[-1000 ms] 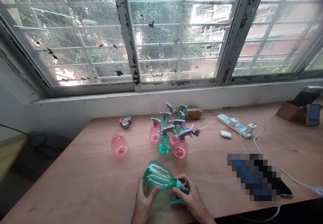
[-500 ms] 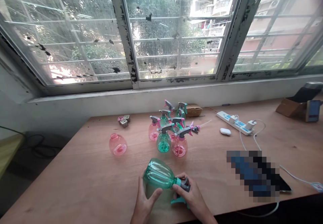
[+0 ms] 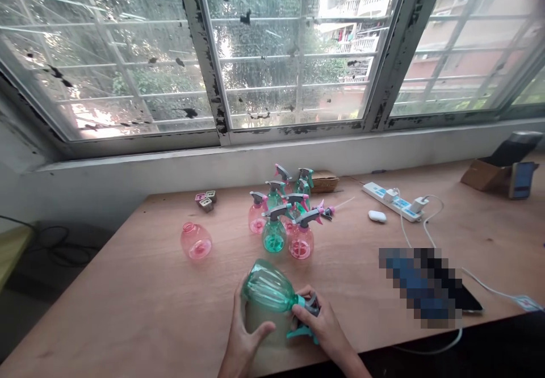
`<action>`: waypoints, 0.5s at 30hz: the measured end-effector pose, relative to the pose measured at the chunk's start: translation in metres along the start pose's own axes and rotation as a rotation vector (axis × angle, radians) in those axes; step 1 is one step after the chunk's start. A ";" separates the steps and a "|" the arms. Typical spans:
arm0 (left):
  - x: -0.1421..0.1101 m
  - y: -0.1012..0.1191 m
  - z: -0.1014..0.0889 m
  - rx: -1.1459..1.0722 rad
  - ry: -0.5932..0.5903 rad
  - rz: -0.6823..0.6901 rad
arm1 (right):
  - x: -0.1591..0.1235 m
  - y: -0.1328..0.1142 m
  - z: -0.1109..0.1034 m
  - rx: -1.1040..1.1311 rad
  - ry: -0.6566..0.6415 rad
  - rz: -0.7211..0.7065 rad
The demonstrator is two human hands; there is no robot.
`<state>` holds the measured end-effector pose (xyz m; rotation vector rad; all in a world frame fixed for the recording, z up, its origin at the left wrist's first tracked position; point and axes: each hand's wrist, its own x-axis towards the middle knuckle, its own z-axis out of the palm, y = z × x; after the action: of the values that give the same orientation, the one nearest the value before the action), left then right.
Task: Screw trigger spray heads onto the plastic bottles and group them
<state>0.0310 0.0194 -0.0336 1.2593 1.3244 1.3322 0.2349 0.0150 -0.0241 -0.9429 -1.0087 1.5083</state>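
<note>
A green clear spray bottle (image 3: 270,286) lies tilted in front of me, its base to the left and its neck to the right. My right hand (image 3: 317,318) is closed around the grey and teal trigger head (image 3: 313,307) at the bottle's neck, with the teal trigger (image 3: 301,332) showing below the fingers. Beside the bottle's base is my left hand (image 3: 247,330). Its thumb stands apart from the bottle, while the fingers reach up along the base, their tips partly hidden behind it.
Several pink and green spray bottles (image 3: 275,236) stand grouped behind. A pink bottle without a head (image 3: 196,242) is to their left. Small square pieces (image 3: 206,202) lie further back. At the right are a power strip (image 3: 392,201), a white case (image 3: 377,217) and a blurred-out flat item (image 3: 426,287).
The view has tipped slightly, shifting everything a little up and left. The left thumb sits slightly further from the bottle. My right hand keeps its grip on the head.
</note>
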 end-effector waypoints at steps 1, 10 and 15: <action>0.000 0.000 -0.002 -0.020 0.020 0.007 | -0.001 -0.002 0.002 -0.006 -0.011 0.006; -0.017 0.026 -0.017 0.030 -0.001 0.070 | -0.023 -0.002 0.010 0.299 0.065 0.360; -0.044 0.054 -0.026 0.005 -0.060 0.135 | -0.047 -0.001 0.009 0.285 -0.021 0.420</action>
<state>0.0158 -0.0319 0.0184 1.4017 1.2197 1.3738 0.2341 -0.0319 -0.0172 -0.9714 -0.6065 1.9532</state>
